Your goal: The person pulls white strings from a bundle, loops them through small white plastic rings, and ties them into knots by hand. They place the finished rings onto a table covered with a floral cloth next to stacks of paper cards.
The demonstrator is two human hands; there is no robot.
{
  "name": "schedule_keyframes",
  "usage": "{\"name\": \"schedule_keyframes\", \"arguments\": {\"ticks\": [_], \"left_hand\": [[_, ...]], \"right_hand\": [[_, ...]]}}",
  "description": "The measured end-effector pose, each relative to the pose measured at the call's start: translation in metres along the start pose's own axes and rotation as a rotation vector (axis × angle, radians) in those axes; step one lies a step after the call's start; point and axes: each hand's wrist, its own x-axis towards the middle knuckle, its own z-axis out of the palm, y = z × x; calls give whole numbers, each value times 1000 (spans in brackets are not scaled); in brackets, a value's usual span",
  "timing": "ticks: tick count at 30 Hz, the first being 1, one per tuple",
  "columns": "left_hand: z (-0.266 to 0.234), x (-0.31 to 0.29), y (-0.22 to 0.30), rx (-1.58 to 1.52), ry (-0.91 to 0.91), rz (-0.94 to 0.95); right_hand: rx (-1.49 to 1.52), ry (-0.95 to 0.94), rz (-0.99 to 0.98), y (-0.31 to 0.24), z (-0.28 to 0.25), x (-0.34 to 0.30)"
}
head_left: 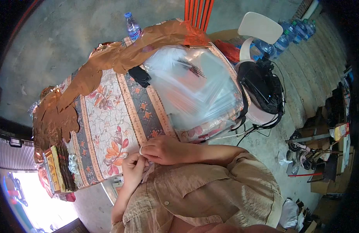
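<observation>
Both hands meet close to my body at the near edge of a cloth-covered table [105, 143] with a floral and striped pattern. My right hand [162, 150] is closed, its fingertips pinched around a small white loop [140, 150], whose kind I cannot make out. Just below it, my left hand [133, 169] is also closed, thumb and fingers pressed together against the right fingertips; what it grips is hidden. Beyond my right hand lies a pile of clear plastic bags [202, 91]. A small black object [139, 76] rests beside the bags.
Brown foil-like sheeting [84, 83] runs along the table's far and left edges. A water bottle [132, 27] stands at the back. Stacked packets [57, 169] sit at the left corner. To the right, a white chair [261, 27] bears a black bag [259, 85] with hanging cables.
</observation>
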Motion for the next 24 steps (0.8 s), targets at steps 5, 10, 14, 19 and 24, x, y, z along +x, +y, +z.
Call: {"name": "schedule_keyframes", "arguments": {"ticks": [5, 10, 14, 19, 24], "left_hand": [[0, 2, 4, 595, 82, 428], [-3, 6, 12, 982, 33, 739], [-2, 5, 9, 1045, 21, 775], [-1, 1, 8, 799, 76, 590], [1, -1, 20, 161, 30, 287]], "right_hand": [[173, -38, 209, -3, -1, -1], [220, -107, 263, -1, -2, -1], [210, -290, 339, -4, -10, 1], [217, -317, 314, -5, -21, 4], [444, -436, 240, 1, -27, 2]]}}
